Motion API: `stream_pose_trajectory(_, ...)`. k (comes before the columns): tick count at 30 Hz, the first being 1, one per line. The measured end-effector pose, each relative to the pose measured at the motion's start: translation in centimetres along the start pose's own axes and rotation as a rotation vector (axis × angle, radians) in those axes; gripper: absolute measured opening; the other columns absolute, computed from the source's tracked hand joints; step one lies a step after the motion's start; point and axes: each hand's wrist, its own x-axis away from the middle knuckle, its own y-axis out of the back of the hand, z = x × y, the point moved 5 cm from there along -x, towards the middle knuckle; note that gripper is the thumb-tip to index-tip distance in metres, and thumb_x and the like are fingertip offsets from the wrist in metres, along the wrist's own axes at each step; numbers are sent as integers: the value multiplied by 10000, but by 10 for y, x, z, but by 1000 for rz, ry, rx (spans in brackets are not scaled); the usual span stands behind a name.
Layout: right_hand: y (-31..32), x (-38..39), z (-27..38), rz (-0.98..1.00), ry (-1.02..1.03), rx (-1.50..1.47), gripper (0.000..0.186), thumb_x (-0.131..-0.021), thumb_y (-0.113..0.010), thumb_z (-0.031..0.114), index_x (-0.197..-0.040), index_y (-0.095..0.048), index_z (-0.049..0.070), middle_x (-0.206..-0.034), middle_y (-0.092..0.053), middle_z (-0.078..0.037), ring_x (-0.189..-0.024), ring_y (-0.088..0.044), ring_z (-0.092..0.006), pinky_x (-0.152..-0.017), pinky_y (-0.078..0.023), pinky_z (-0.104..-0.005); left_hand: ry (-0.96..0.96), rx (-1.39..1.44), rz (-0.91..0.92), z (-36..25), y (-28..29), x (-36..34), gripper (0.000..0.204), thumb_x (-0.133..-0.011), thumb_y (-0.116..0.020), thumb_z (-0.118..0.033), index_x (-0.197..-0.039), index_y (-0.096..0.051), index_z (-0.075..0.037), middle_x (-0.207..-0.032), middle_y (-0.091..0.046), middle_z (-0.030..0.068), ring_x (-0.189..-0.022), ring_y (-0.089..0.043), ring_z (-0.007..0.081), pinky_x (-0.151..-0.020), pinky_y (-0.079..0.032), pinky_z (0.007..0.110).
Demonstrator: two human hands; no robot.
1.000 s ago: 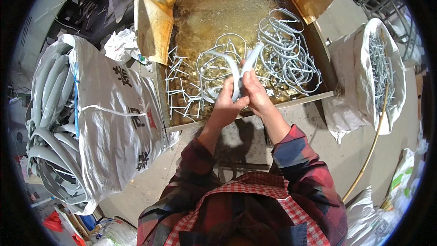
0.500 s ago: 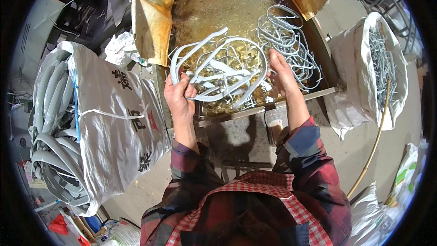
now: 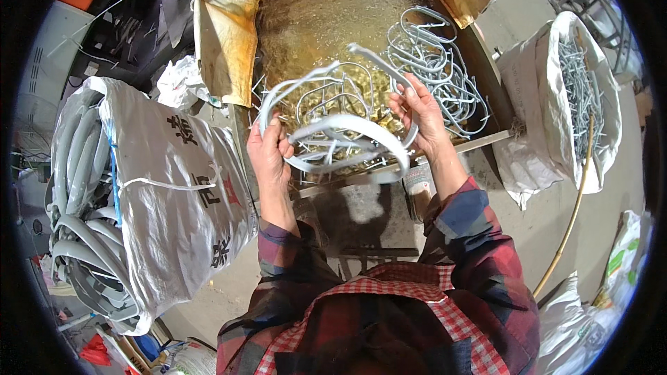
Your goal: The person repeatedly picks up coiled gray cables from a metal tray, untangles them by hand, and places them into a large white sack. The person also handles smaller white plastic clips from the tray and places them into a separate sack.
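Observation:
Both hands are raised over a wide tray [image 3: 479, 142] of sawdust and bent metal wire. My left hand [image 3: 267, 153] grips the left ends of a bundle of curved grey plastic strips [image 3: 347, 135]. My right hand [image 3: 420, 114] holds the right ends of the same bundle, so the strips arch between the two hands above the tray's near edge. Loose grey wire hooks [image 3: 434, 66] lie piled in the tray behind my right hand.
A large silver woven sack [image 3: 174, 194] stuffed with curved grey strips lies at my left. A white sack [image 3: 580, 90] of thin metal wires stands at the right, with a cane-like stick [image 3: 573, 215] leaning beside it. A tan paper bag [image 3: 222, 38] hangs at the tray's left edge.
A second ago both hands were together on one strip at the tray's middle. They have since spread apart and lifted a bundle of strips, which now arches higher and closer to me.

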Motion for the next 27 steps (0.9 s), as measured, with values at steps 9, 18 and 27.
stream_pose_trajectory(9,-40,33,26,337,181,442,933,-659,-795,37,-1429,-270,91,-1175,-477,-99,-962,-574,-174,-760,-521,-253,63,-190,-245,6,19,-3,85,-877,-622,-138,-874,-568,-73,-568,-442,-36,-392,-354,40,-327,-251,204)
stream_pose_trajectory(18,-41,42,33,416,-40,686,1310,-499,-860,504,-1475,-60,153,-1445,-223,-123,-1163,-432,-232,-871,-469,-359,-6,-253,-321,2,28,-1,112,-865,-643,-160,-881,-578,-70,-577,-469,-32,-397,-378,45,-326,-272,197)
stream_pose_trajectory(27,-31,29,5,143,104,1147,843,-717,-680,109,-1406,-204,4,-1329,-363,-208,-1052,-507,-264,-890,-448,-347,-80,-330,-209,8,16,5,135,-877,-623,-155,-949,-617,-41,-588,-488,-40,-420,-403,45,-342,-303,194)
